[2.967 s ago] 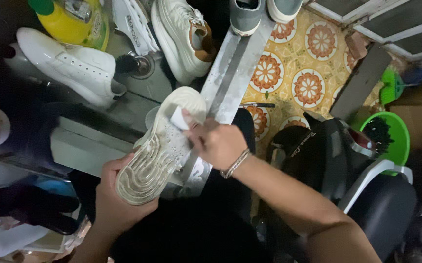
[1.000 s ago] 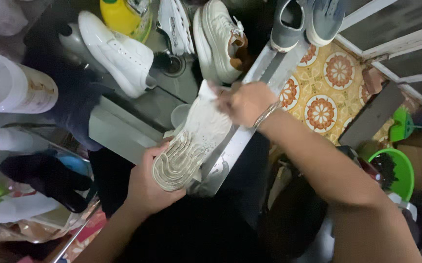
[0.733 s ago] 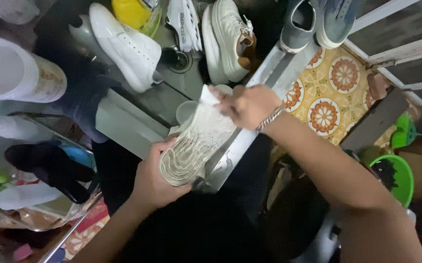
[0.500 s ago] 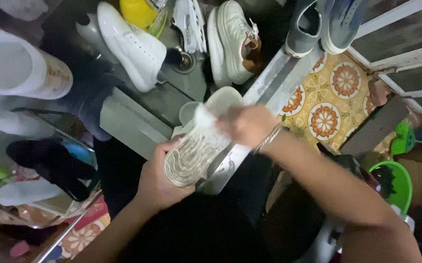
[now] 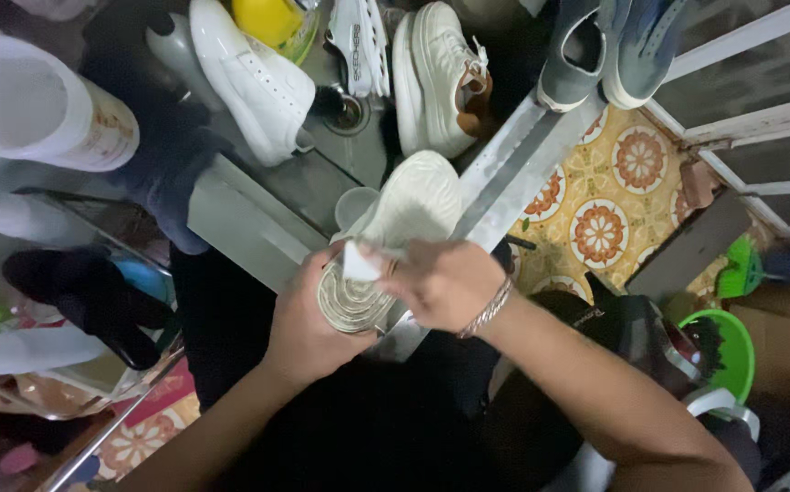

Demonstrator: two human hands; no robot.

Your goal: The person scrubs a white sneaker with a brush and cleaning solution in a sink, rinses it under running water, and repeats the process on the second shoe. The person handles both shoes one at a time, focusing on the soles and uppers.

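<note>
My left hand (image 5: 308, 328) grips the heel end of a white shoe (image 5: 409, 205) turned sole-up over a metal sink edge. My right hand (image 5: 441, 282), with a bracelet on the wrist, presses a small white pad (image 5: 359, 264) onto the sole near the heel. The shoe's toe points away from me toward the sink.
Several white sneakers (image 5: 254, 82) and a pair of blue-grey shoes (image 5: 595, 46) stand at the top, by a yellow bottle (image 5: 267, 18). A white cylinder (image 5: 40, 105) lies at the left, black shoes (image 5: 90, 296) below it. A green basin (image 5: 732, 351) sits on the patterned floor (image 5: 600, 205) at the right.
My right hand with the pad has slid along the sole from the toe end down to the heel end. The camera has shifted slightly.
</note>
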